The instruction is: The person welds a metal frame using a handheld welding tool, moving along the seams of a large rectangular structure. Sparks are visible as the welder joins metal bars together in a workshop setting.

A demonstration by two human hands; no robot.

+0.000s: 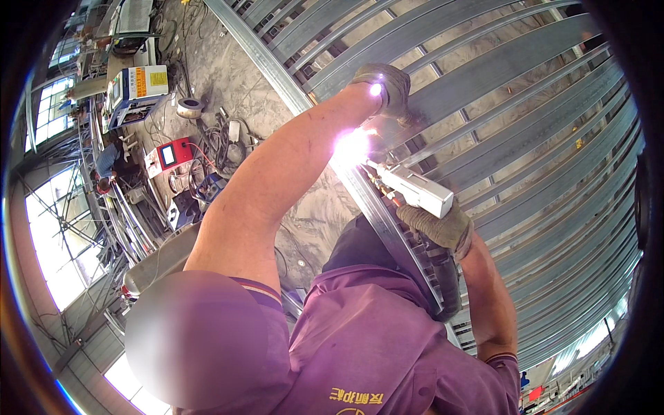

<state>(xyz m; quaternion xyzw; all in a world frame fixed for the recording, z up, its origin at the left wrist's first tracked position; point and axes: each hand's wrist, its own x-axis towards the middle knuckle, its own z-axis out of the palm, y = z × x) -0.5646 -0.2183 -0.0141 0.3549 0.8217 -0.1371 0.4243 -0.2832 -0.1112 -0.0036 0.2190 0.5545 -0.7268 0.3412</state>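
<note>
My right hand (443,228), in a worn grey-brown work glove, is closed around a white, boxy welding torch (420,190). The torch tip points at a long galvanized steel rail (380,214), where a bright white-violet glare (353,146) hides the exact contact spot. Further up, my left hand (387,86), gloved too, is bent over the end of a flat steel slat (470,77) beside the rail. Its fingers curl down and are partly hidden. Many parallel slats run off to the right from the rail.
Cables (225,142) lie coiled on the concrete floor to the left, near a red machine with a screen (169,155) and a pale metal ring (189,107). A blue-and-white machine (142,90) stands beyond. Another person (108,162) is far off at the left.
</note>
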